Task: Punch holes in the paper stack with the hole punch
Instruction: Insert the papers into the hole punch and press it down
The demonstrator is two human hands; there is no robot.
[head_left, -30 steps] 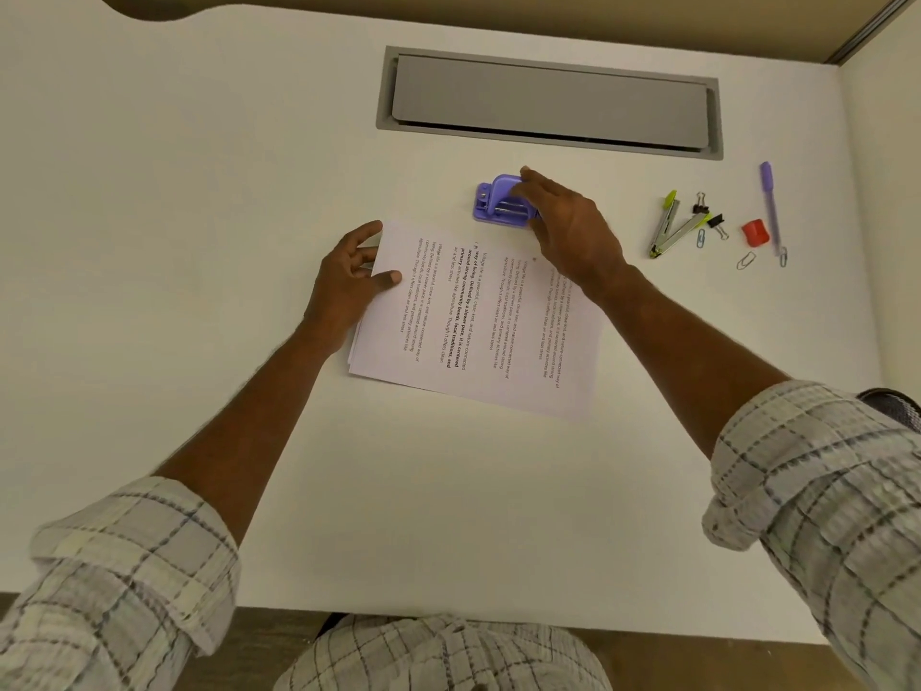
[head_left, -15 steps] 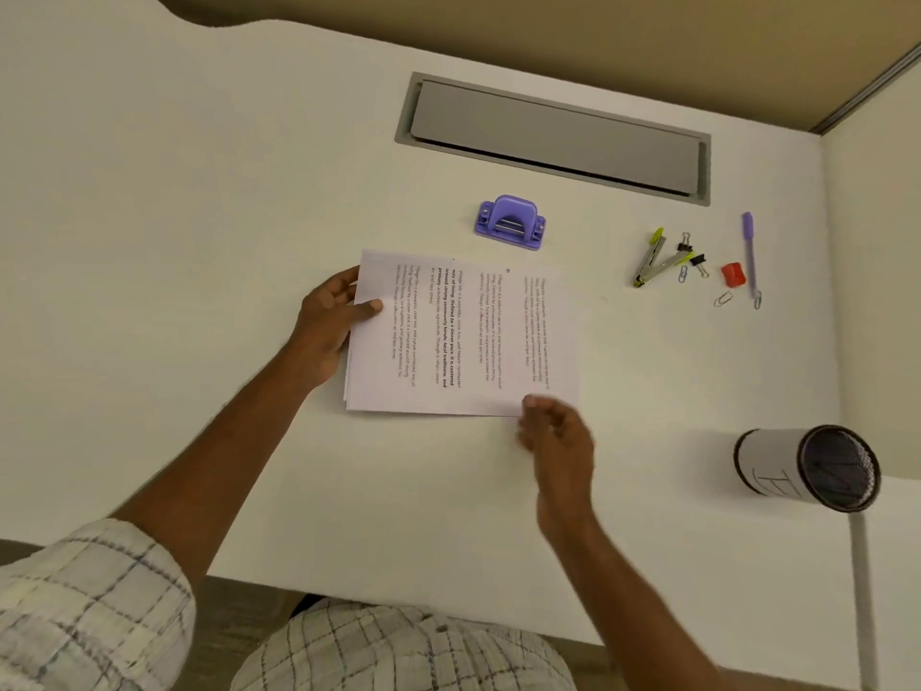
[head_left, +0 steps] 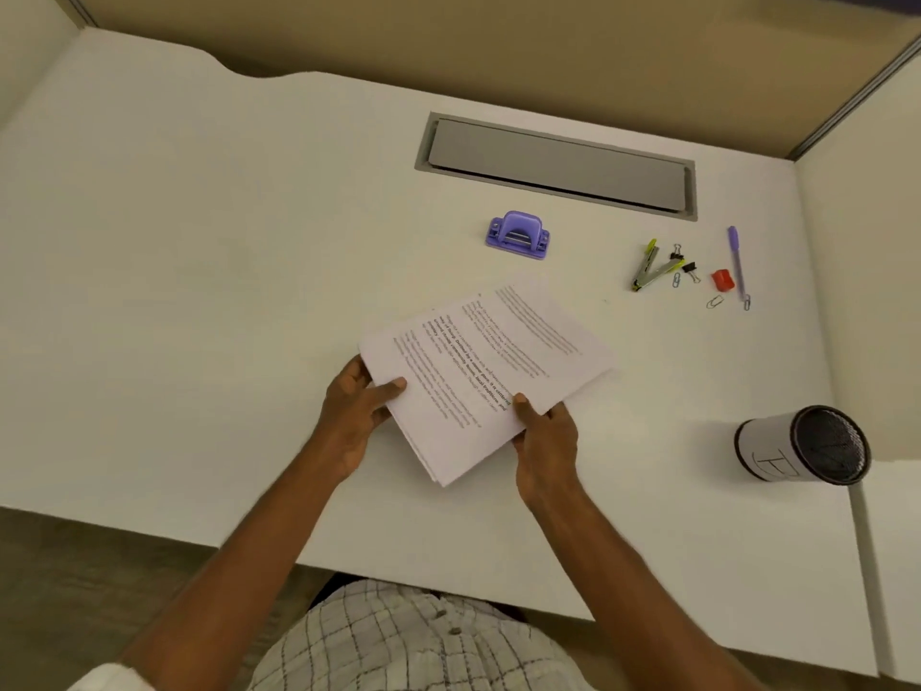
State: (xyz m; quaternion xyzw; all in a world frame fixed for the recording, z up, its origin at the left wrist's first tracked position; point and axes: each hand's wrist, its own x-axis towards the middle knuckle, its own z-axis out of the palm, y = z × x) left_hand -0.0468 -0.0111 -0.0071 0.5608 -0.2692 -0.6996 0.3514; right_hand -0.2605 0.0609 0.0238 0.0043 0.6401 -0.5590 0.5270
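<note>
Paper stack (head_left: 488, 371), printed white sheets slightly fanned at the near corner, is held skewed over the middle of the desk (head_left: 199, 291), probably to square it for punching. Left hand (head_left: 354, 416) and right hand (head_left: 545, 441) each pinch a near edge, thumb on top. The purple hole punch (head_left: 518, 235) stands beyond, untouched.

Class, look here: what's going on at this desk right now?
A person holds the paper stack in both hands: the left hand grips its left corner, the right hand pinches its near edge. The stack is askew over the white desk. The purple hole punch stands farther back, untouched.
</note>
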